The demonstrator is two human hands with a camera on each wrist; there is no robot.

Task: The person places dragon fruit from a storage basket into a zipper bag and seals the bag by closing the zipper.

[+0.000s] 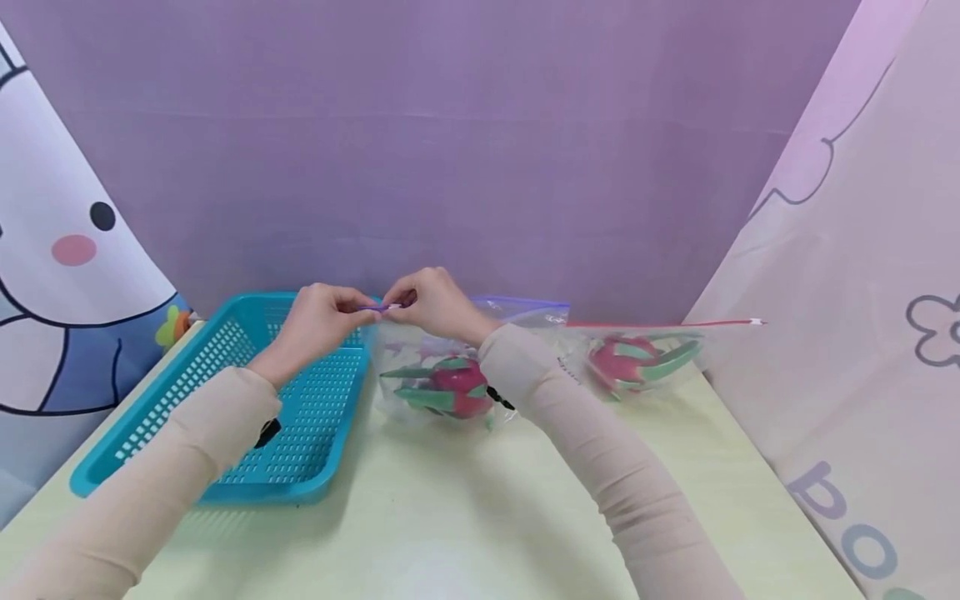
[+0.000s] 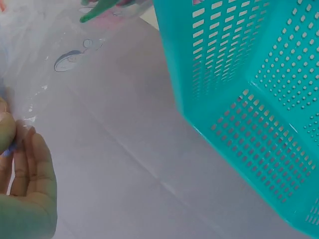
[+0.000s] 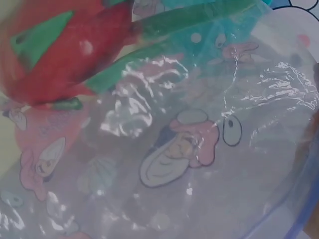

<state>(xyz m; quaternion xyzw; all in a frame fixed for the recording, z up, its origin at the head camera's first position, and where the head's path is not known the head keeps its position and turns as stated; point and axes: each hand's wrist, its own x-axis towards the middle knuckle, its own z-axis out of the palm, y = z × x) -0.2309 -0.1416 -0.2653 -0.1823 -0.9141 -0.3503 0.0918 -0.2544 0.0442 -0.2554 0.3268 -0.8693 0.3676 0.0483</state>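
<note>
A clear zip bag (image 1: 397,350) with a blue closure strip holds a red fruit with green pointed leaves (image 1: 468,392), which looks like a dragon fruit. My left hand (image 1: 315,325) pinches the left end of the blue strip. Close beside it, my right hand (image 1: 438,304) pinches the strip at a small whitish slider. The fingertips of both hands nearly meet. In the right wrist view, the printed plastic (image 3: 179,149) fills most of the picture, and the hand is mostly hidden.
At the left stands a turquoise perforated basket (image 1: 330,483). To the right lies another clear bag (image 1: 585,342) with a red closure strip and a similar red-and-green fruit inside. A purple backdrop (image 1: 480,167) rises behind the pale table (image 1: 420,517).
</note>
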